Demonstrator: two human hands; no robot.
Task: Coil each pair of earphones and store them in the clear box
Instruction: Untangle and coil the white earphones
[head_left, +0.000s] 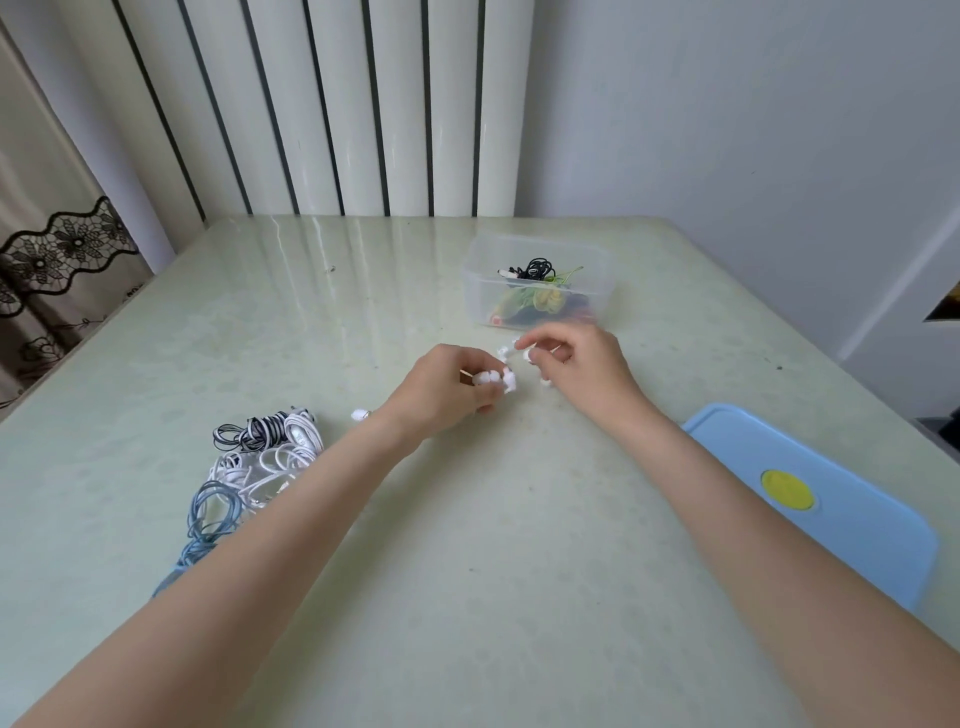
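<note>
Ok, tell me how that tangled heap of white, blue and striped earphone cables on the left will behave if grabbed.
The tangled cable heap looks floppy, so loops would probably droop. Its strands overlap, so several pairs may lift together. Thin cords likely weigh little.

Over the pale green bench (363, 322), the left hand (449, 389) grips a small bundle of white earphones (498, 378), while the right hand (582, 369) pinches the loose end of the same cord. Just behind the hands stands the clear box (535, 283), with coiled black and green earphones inside. A pile of uncoiled earphones (260, 457) lies at left; a blue lid (831, 504) lies at right.
</note>
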